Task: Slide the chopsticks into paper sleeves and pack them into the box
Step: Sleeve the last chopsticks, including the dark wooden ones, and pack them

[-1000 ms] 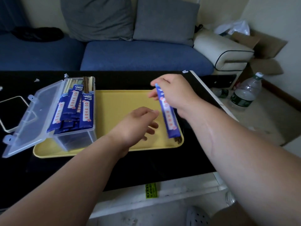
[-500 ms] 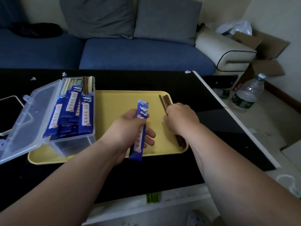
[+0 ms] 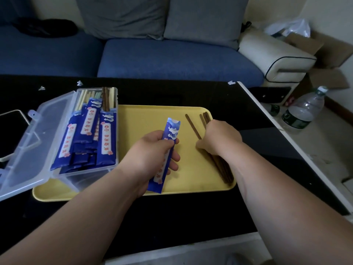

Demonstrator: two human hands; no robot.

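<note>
My left hand (image 3: 152, 152) grips a blue paper sleeve (image 3: 171, 130) over the middle of the yellow tray (image 3: 145, 117), its open end pointing away from me. On the tray's right side my right hand (image 3: 221, 137) lies over a bundle of dark brown chopsticks (image 3: 221, 167), fingers curled on them. One chopstick (image 3: 192, 125) angles out to the left, apart from the rest. A clear plastic box (image 3: 89, 175) with its lid open sits on the tray's left end, holding several sleeved chopsticks (image 3: 107, 138) and some bare ones at the back.
A phone (image 3: 9, 131) lies left of the box lid on the black table (image 3: 191, 92). Beyond the table stands a blue sofa with grey cushions. A water bottle (image 3: 303, 109) and cardboard boxes are on the floor to the right.
The sleeve passed from my right hand to my left. My right hand came down onto the brown chopsticks at the tray's right, and one chopstick has since fanned out to the left.
</note>
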